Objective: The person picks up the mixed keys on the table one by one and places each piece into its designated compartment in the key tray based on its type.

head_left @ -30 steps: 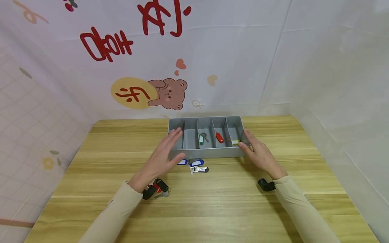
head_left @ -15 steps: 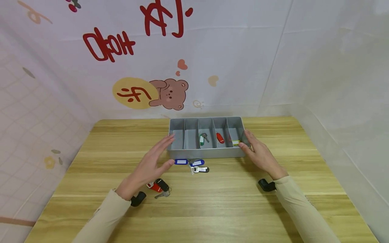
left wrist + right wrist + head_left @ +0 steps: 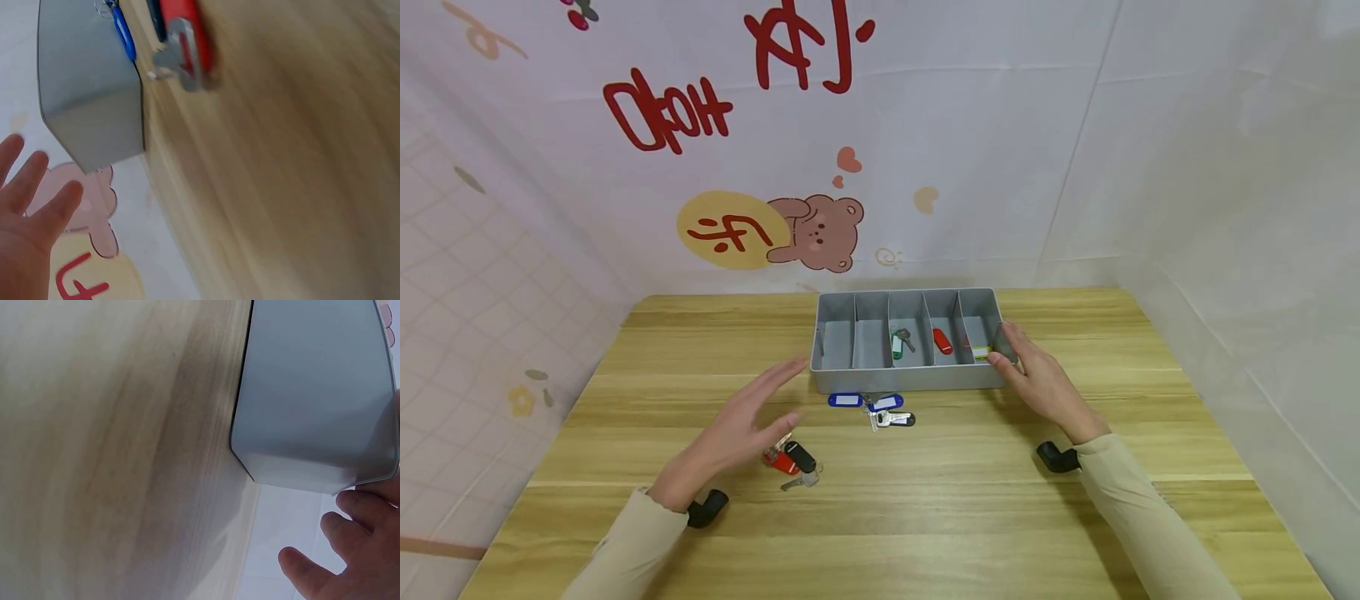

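A grey tray [image 3: 895,379] with several compartments stands at the back of the table. My right hand [image 3: 1037,375] grips its right end, the thumb over the front rim and the fingers along the outer side. Inside lie a key with a green tag [image 3: 897,345], a red key tag [image 3: 942,341] and a yellow tag [image 3: 981,352]. My left hand [image 3: 737,429] is in the air left of the tray, fingers spread and holding nothing. Just right of its wrist lie keys with a red tag [image 3: 786,463] and a black tag [image 3: 801,457].
Along the tray's front lie a blue key tag [image 3: 846,400], a second blue tag [image 3: 887,402] and a key with a black tag [image 3: 901,419]. A patterned white wall covering [image 3: 985,125] rises behind the wooden table [image 3: 940,517].
My left hand has drawn back from over the tray's left end, toward the left and nearer to me, uncovering the left compartment and the left blue tag. The right hand stays put.
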